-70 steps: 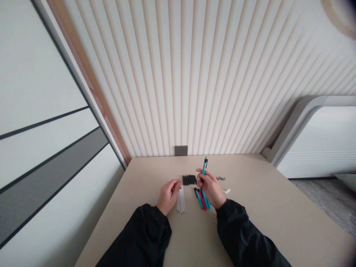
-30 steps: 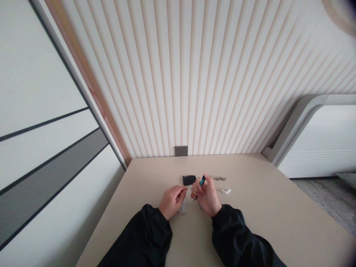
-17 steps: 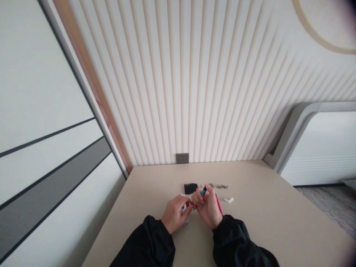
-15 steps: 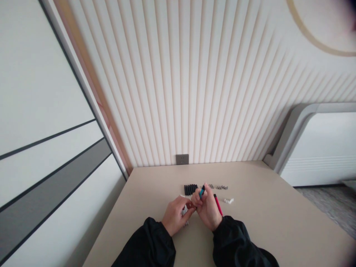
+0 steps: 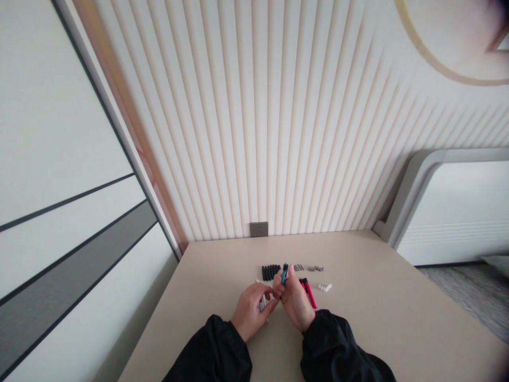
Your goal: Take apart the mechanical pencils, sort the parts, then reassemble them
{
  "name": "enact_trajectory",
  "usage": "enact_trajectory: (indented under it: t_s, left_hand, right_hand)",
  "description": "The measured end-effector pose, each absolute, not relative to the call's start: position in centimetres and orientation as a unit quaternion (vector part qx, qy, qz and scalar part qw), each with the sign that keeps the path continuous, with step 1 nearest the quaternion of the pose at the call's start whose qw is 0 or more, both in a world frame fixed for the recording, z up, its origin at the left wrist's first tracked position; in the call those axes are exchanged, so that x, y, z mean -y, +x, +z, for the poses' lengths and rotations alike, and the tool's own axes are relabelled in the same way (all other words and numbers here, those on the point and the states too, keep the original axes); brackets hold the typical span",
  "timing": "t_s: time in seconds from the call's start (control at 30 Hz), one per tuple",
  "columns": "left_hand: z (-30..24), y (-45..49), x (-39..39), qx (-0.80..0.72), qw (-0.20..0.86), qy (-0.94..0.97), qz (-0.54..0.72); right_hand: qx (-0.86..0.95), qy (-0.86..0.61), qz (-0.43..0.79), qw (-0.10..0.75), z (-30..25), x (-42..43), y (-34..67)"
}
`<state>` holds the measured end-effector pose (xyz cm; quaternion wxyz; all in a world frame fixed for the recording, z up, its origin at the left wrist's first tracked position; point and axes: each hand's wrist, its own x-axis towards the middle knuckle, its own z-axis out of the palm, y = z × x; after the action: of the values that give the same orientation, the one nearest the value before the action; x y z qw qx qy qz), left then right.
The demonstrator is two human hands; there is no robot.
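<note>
My right hand point(image 5: 297, 303) is closed around a slim blue-and-black pen point(image 5: 284, 274), which stands up above the fingers. Close against it, my left hand point(image 5: 251, 310) has its thumb and fingertips pinched together at the lower end of the pen; what they hold, if anything, is too small to make out. Partly covered by the left hand lie several thin white-and-grey rods point(image 5: 262, 303). Red pens with black ends point(image 5: 309, 295) rest just right of the right hand. Behind the hands is a row of short black tubes point(image 5: 271, 272).
Small metal springs point(image 5: 315, 269) lie at the back right of the beige table point(image 5: 358, 286). A little heap of small white parts point(image 5: 325, 287) sits nearer. A ribbed wall with a dark socket point(image 5: 259, 229) borders the table's far edge, and a white cabinet point(image 5: 79, 276) stands at left.
The pen in my right hand has become more upright, and that hand has turned slightly. More of the red pens shows now. The view has shifted a little.
</note>
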<state>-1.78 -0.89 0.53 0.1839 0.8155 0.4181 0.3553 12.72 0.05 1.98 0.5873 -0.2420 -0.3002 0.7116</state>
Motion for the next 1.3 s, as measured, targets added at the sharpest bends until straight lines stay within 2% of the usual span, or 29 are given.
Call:
enact_trajectory:
  t_s: [0.23,0.37,0.47,0.57,0.67,0.73,0.93,1.3]
  left_hand:
    - [0.7,-1.6,0.9,-0.402,0.145,0.836,0.344]
    - [0.6,-1.8,0.8,-0.414,0.125,0.833,0.346]
    - [0.4,-2.3,0.5,-0.414,0.107,0.834,0.349]
    - [0.3,-2.8,0.3,-0.41,0.1,0.836,0.352]
    - [0.3,-3.0,0.2,-0.405,0.097,0.835,0.36]
    - [0.3,-3.0,0.0,-0.404,0.099,0.835,0.36]
    - [0.2,-2.8,-0.2,-0.398,0.095,0.841,0.353]
    - [0.1,-2.9,-0.4,-0.402,0.109,0.838,0.353]
  right_hand:
    - [0.276,-0.21,0.763,0.546,2.6,-0.6,14.0]
    - [0.29,-0.284,0.727,0.554,2.8,-0.3,13.9]
    - [0.39,-0.395,0.607,0.569,2.2,-0.5,16.3]
    - [0.511,-0.5,0.433,0.55,0.9,-2.1,22.4]
    - [0.581,-0.644,0.199,0.456,-0.6,-4.4,30.7]
    - [0.593,-0.737,0.052,0.319,-1.5,-5.8,35.7]
    - [0.541,-0.806,0.011,0.24,-3.6,-9.1,42.8]
    - [0.484,-0.853,-0.001,0.197,-5.7,-13.9,46.6]
